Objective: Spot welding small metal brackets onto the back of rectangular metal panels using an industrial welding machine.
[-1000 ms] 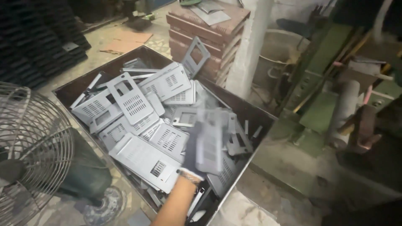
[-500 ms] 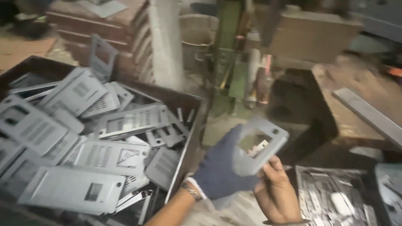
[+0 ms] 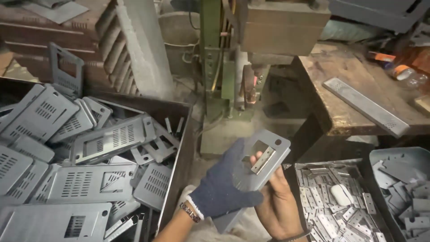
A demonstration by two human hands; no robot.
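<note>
Big bin (image 3: pixel 181 148) brims with grey vented panels (image 3: pixel 89 183); small tray (image 3: pixel 309 166) holds hinges (image 3: pixel 340 210). Gloved left hand (image 3: pixel 224 188) and bare right hand (image 3: pixel 277 201) both clasp a grey plate (image 3: pixel 264 157).

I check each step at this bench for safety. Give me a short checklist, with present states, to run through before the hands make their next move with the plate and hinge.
1. Left hand gloved, gripping grey plate: ok.
2. Right hand gloved: not ok, bare.
3. Small hinge lying against the plate's cutout: ok.
4. Hinge lined up with its holes: cannot tell.
5. Tray of hinges beside the right hand: ok.
</note>
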